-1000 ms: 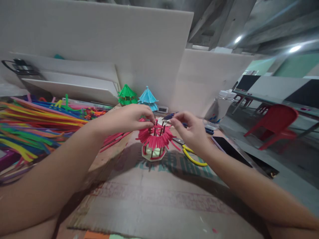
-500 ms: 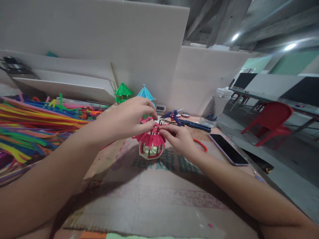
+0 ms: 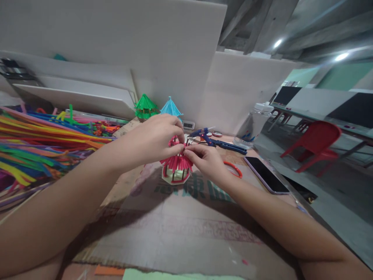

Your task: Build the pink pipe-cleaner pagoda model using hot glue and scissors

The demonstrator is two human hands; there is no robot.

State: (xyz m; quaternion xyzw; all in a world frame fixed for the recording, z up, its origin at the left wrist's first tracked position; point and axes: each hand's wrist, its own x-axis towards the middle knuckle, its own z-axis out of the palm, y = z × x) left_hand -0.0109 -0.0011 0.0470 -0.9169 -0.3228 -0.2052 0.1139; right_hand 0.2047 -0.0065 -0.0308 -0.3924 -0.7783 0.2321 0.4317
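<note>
A small pavilion model [image 3: 176,163] with a pink pipe-cleaner roof, brown posts and a pale base with red edging stands upright on the cardboard sheet [image 3: 163,233]. From the left, my left hand [image 3: 159,136] reaches over its top, thumb and bent fingers closed at the upper pink ring and partly hiding it. Against the right side of that upper part, my right hand [image 3: 206,159] pinches with thumb and forefinger by a brown post. The fingertips of both hands nearly meet. What exactly lies between them is too small to make out.
Behind stand a green pavilion [image 3: 145,107] and a blue one [image 3: 169,107]. Bundles of pipe cleaners [image 3: 43,136] cover the left side. Rightward lie a glue gun [image 3: 204,134], blue-handled pliers [image 3: 230,147], an orange-red ring-shaped handle [image 3: 234,169], a phone [image 3: 266,175] and a clear bottle [image 3: 252,124].
My right hand's fingertips have shifted slightly left, closer to my left thumb at the pavilion's upper ring. The pavilion has tilted or turned a little; the view has moved slightly.
</note>
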